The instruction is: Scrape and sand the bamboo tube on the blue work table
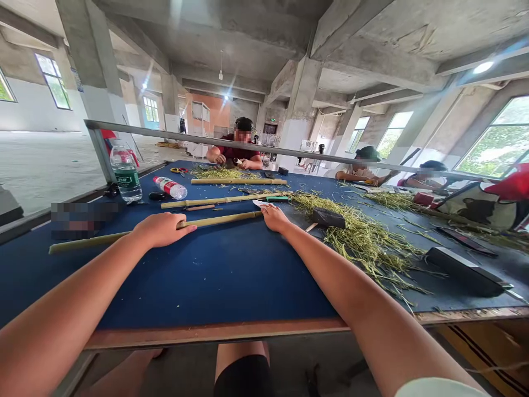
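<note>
A long bamboo pole [227,219] lies slantwise above the blue tabletop. Its left part [88,241] runs behind my left forearm. My left hand [160,228] is closed around the pole, thumb pointing right along it. At the pole's right end my right hand [274,216] is closed, with a whitish flat piece [260,204] sticking out at its fingers. Whether that piece is paper or a blade I cannot tell. Just beyond the right hand lies a green-handled tool [278,198]. Two more bamboo poles rest farther back, a near one [206,202] and a far one [238,181].
Green shavings [363,231] heap up right of my hand around a dark mallet-like block [328,217]. A water bottle [126,175] stands left; another bottle [170,188] lies nearby. A metal rail [198,139] crosses above the table [198,286]. Several people work beyond.
</note>
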The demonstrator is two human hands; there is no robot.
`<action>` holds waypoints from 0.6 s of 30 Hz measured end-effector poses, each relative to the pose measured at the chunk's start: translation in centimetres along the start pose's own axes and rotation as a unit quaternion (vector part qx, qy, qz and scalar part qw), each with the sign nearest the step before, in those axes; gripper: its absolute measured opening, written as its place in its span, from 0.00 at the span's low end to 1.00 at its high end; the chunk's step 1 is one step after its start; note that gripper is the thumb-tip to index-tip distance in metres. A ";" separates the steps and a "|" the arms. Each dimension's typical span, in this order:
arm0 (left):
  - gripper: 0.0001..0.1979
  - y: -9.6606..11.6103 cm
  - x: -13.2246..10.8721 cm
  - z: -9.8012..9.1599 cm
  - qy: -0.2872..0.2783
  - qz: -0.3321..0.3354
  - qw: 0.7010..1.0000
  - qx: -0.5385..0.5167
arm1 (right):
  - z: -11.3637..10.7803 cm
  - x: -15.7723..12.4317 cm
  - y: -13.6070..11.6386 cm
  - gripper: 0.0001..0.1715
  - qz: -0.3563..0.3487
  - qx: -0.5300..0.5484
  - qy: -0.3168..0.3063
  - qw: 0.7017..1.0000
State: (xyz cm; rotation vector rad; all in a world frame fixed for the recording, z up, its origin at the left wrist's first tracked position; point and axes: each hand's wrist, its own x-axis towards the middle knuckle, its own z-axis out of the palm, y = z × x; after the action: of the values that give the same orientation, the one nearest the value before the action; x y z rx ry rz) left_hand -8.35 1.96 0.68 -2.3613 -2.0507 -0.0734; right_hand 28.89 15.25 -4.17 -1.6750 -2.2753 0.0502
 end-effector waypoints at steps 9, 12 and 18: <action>0.36 0.1 -0.2 0.2 0.023 -0.042 0.999 -0.004 | 1.2 -1.0 -5.3 0.31 -0.195 0.047 -0.012 0.980; 0.33 0.5 -0.1 0.3 0.044 -0.018 0.999 0.020 | 0.4 -0.7 -2.9 0.31 -0.110 0.030 -0.014 0.993; 0.23 2.1 0.0 0.8 0.071 0.072 0.995 0.019 | -0.6 -0.3 0.3 0.31 0.051 -0.014 0.013 0.999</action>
State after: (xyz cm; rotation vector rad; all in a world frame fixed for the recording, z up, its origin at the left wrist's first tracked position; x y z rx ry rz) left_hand -6.29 1.75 -0.11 -2.3970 -1.7999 -0.1919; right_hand 29.40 14.93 -3.75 -1.7940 -2.1797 0.0203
